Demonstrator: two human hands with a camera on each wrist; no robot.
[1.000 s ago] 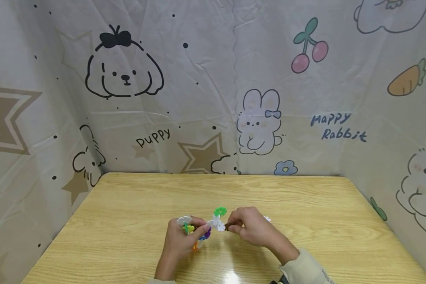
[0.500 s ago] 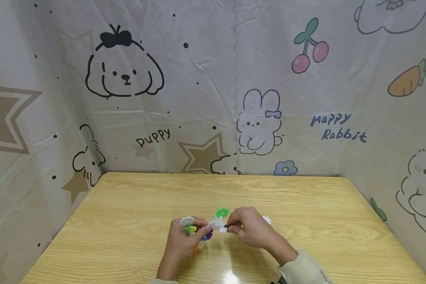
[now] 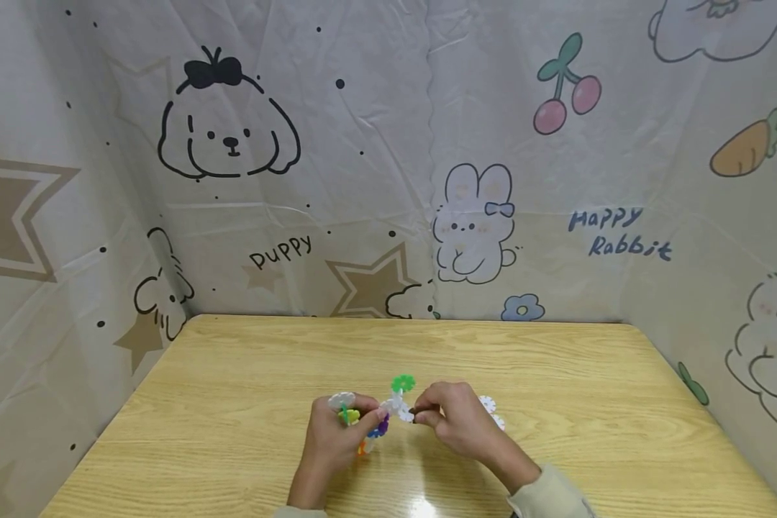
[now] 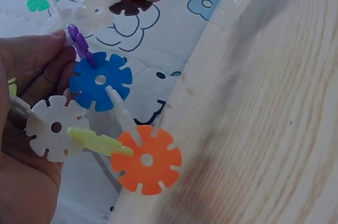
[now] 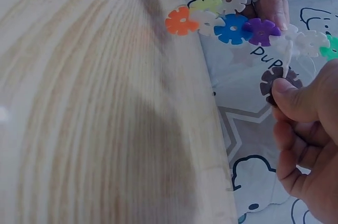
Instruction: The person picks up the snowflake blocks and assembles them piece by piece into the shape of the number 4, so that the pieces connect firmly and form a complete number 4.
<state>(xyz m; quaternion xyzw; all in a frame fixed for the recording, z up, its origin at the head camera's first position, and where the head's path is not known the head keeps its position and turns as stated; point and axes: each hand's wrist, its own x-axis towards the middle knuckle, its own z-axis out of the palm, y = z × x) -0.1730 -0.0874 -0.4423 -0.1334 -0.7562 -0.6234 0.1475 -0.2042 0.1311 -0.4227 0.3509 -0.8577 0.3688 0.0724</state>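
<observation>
My left hand (image 3: 337, 435) grips a chain of slotted snowflake discs between thumb and fingers. The chain includes an orange disc (image 4: 161, 166), a blue disc (image 4: 86, 85), a purple disc (image 5: 255, 27), and several white and yellow ones. At its far end, a green disc (image 3: 403, 383) stands above a cluster of white discs (image 3: 396, 407). Between thumb and forefinger, my right hand (image 3: 461, 419) pinches a dark brown disc (image 5: 268, 77). The brown disc's rim meets a white disc (image 5: 287, 57) seen edge-on in the right wrist view. Fingers partly cover the chain's middle and the brown disc.
Two white discs (image 3: 488, 403) show just right of my right hand, partly hidden behind it. Both hands are over a wood-grain table (image 3: 246, 374). A printed cloth (image 3: 375, 144) hangs behind the table and along its sides.
Both hands keep their grips and stay almost in place. My right hand has dropped slightly, and a second white disc now shows beside it. The chain has shifted only slightly.
</observation>
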